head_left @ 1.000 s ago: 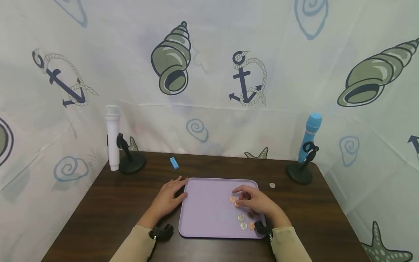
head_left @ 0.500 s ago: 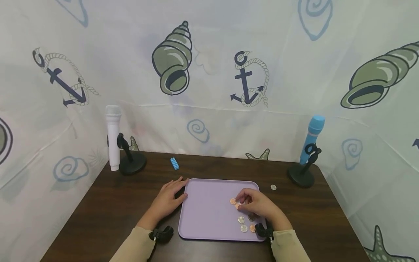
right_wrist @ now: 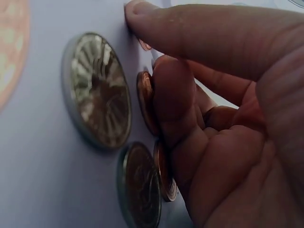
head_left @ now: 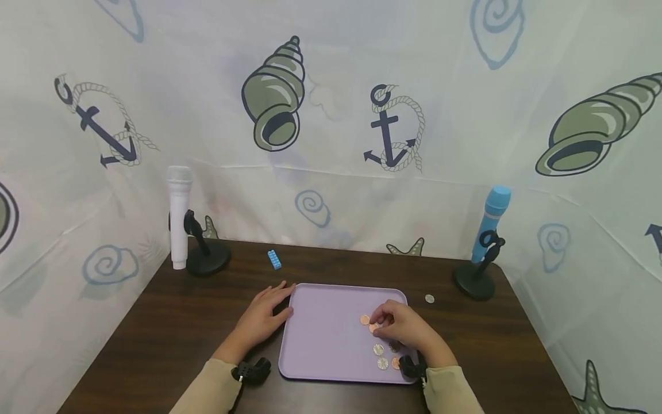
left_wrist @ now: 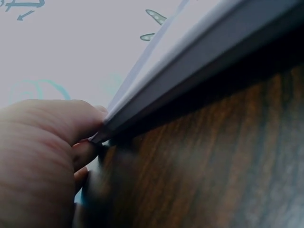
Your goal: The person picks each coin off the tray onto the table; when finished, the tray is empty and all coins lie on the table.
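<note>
At nine o'clock on the lilac tray, the left hand lies with fingers spread wide, touching the rim. The right hand reaches in from three o'clock, fingers curled narrow over the coins, which lie between two and four; whether it pinches one cannot be told. A lone coin rests on the tabletop near two.
</note>
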Motion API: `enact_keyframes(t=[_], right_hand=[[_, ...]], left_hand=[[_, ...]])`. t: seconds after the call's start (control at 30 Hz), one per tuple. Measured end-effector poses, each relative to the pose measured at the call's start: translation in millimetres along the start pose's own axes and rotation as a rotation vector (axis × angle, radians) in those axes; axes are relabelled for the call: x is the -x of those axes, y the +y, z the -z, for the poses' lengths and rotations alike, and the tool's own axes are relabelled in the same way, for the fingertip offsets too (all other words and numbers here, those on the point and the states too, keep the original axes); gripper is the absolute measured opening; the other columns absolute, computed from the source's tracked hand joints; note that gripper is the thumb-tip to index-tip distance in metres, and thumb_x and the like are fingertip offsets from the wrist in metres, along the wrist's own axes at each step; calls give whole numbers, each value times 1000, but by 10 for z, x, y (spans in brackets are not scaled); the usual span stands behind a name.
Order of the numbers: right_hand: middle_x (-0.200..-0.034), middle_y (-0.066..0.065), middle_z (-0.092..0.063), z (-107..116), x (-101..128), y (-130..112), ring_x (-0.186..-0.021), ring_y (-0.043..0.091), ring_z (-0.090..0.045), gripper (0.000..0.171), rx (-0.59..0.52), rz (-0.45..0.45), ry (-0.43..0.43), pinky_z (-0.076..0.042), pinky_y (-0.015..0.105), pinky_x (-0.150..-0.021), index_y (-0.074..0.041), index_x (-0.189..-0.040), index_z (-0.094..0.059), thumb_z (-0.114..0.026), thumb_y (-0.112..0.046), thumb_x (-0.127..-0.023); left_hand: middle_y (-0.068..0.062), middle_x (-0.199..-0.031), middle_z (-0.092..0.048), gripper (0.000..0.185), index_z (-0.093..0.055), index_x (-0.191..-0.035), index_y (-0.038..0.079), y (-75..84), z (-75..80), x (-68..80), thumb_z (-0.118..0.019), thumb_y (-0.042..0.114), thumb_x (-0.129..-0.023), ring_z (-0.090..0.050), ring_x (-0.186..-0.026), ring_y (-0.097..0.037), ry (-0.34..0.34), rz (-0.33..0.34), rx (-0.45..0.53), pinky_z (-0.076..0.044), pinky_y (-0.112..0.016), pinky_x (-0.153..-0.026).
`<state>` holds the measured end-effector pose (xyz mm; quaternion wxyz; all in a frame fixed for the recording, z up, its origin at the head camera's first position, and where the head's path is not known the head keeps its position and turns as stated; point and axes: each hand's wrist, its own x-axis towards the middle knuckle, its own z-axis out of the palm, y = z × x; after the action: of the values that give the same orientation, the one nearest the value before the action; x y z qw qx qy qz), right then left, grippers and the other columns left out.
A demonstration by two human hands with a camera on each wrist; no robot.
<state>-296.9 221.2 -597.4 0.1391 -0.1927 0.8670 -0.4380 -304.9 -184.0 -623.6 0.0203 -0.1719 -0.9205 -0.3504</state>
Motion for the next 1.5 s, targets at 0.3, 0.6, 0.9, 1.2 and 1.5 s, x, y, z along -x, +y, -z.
enact_keyframes(t=[0.3, 0.6, 0.9, 1.2, 1.5], right_hand=[[-89, 7, -67, 33, 18, 27, -77, 11, -59, 19, -131, -10, -14, -50, 21, -65, -5, -101, -66, -84, -8, -94], [-88, 1, -68, 58, 45, 141, -76, 13, -60, 15, -271, -53, -13, -52, 25, -62, -10, -105, -75, -83, -21, -98], [-92, -5, -58, 230, 173, 357, -72, 19, -47, 23, -739, 246, -37, -58, 24, -76, -13, -114, -69, -54, 4, -110], [-92, -5, -61, 346, 241, 411, -66, 26, -33, 23, -783, 265, 126, -30, 35, -55, -14, -115, -71, -53, 0, -112], [-91, -4, -69, 554, 431, 570, -63, 29, -25, 18, -805, 201, 368, -18, 44, -56, -6, -116, -70, -52, -3, -114]], left_hand=[[-8, -170, -51, 63, -51, -164, 21, -46, -24, 31, -72, 33, -106, -37, -165, -30, -21, 15, 2, -18, -64, -136], [-10, -169, -51, 63, -52, -164, 20, -19, 6, 30, -73, 31, -106, -38, -164, -32, -9, 6, 6, -19, -64, -136], [-9, -170, -50, 63, -51, -164, 20, -12, 80, 6, -72, 31, -106, -37, -165, -30, -16, 10, 0, -18, -63, -137], [-10, -168, -52, 62, -53, -163, 18, -38, 86, 4, -73, 30, -106, -40, -163, -33, 1, -28, -8, -21, -65, -135], [-8, -169, -52, 62, -53, -163, 18, -36, 27, 68, -73, 31, -106, -38, -164, -31, -4, -24, 13, -20, -63, -136]])
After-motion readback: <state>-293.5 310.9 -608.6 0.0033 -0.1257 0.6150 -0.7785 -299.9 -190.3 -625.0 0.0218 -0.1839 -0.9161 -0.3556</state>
